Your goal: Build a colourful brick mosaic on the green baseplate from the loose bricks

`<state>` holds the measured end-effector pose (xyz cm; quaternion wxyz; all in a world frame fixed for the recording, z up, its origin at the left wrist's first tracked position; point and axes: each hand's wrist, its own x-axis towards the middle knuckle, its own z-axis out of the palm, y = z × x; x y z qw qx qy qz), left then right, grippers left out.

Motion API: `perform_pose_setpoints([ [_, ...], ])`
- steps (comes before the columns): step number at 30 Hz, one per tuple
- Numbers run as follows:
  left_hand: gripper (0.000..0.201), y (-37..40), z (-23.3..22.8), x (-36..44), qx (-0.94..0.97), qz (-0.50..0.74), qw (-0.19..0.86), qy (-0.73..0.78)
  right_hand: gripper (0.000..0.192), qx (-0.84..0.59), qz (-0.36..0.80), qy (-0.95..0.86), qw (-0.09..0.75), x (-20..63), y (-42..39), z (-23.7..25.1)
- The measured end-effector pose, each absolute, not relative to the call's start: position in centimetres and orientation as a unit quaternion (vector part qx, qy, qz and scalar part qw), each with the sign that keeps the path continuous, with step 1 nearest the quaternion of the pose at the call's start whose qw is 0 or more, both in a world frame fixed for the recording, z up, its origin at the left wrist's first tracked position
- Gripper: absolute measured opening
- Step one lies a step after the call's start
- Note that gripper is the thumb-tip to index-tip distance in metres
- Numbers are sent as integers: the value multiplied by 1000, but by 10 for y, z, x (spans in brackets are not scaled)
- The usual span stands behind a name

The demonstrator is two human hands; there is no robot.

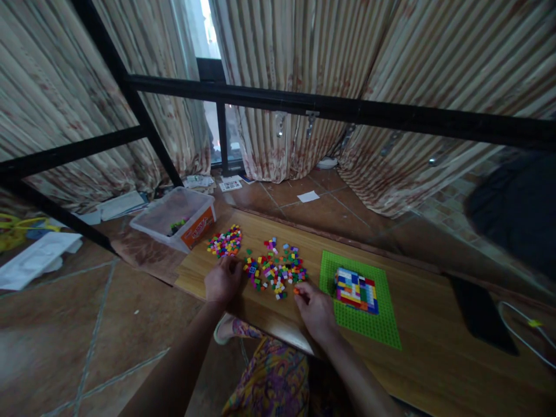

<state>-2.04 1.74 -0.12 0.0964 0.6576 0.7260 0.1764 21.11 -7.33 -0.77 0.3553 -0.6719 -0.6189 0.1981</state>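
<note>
Loose toy bricks in many colours lie spread over the wooden bench top, with a smaller pile further left. Between the two groups, my left hand rests low with its fingers curled together; what they hold, if anything, is hidden. My right hand pinches a small orange brick at the right edge of the larger group. To the right of that hand lies a green baseplate, bearing a low block of stacked bricks in white, blue, red and yellow.
A clear plastic bin with an orange label stands beyond the bench's left end. A black flat device and a white cable lie at the right. A black metal frame crosses in front of the curtains.
</note>
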Motion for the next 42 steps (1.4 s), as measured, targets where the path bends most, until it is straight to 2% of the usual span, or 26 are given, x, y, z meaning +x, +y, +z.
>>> perform_pose_setpoints([
  [5, 28, 17, -1, -21, 663, 183, 110, 718, 17, -685, 148, -636, 325, 208, -67, -9],
  [13, 26, 16, 0, -21, 665, 181, 107, 717, 20, -643, 118, -703, 279, 174, -18, 17],
  [18, 25, 18, -4, -21, 663, 192, 91, 718, 23, -606, 76, -767, 198, 143, 21, 22],
  [22, 25, 19, -7, -21, 660, 200, 85, 719, 24, -580, 85, -801, 122, 135, 37, 19],
  [28, 26, 21, -7, -23, 663, 188, 80, 720, 23, -567, 93, -809, 128, 133, 40, 23],
  [31, 26, 21, -6, -23, 665, 182, 69, 721, 26, -581, 107, -781, 202, 137, 28, 32],
  [35, 28, 21, -5, -22, 660, 168, 68, 729, 24, -576, 222, -657, 434, 156, -6, 36],
  [37, 30, 21, -5, -22, 658, 164, 68, 732, 20, -564, 294, -583, 505, 171, -30, 31],
  [39, 31, 22, -5, -22, 657, 161, 66, 734, 20, -554, 356, -513, 550, 189, -55, 25],
  [42, 31, 22, -3, -22, 655, 148, 66, 738, 17, -605, 325, -468, 556, 222, -89, 16],
])
